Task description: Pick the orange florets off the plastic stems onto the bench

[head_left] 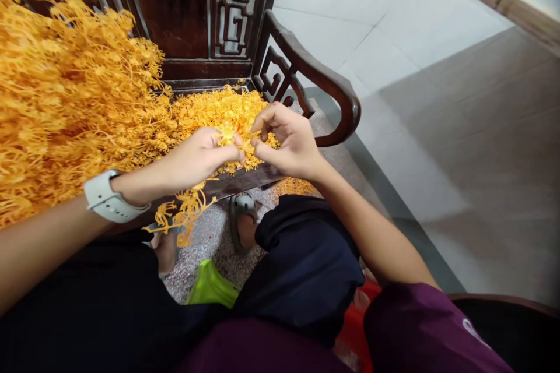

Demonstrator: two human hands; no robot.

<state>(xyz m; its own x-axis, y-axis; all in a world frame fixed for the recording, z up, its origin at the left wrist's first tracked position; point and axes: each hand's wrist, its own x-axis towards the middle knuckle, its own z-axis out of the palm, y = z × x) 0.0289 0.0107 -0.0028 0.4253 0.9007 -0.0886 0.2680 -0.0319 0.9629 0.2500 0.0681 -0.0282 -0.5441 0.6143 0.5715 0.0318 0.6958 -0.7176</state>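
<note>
My left hand wears a pale watch strap at the wrist and pinches a small yellow plastic flower between thumb and fingers. Close by on the right is my right hand, its thumb and index finger apart near the flower; I make out nothing held in it. Beneath my left hand hangs a branching orange-yellow plastic sprig; whether the palm grips it is hidden. Both hands are above a low heap of loose yellow plastic flower pieces on the bench seat.
A tall pile of orange plastic sprigs fills the left side. The dark carved wooden bench has a curved armrest on the right. More orange pieces lie on the floor below. A green plastic object stands between my legs.
</note>
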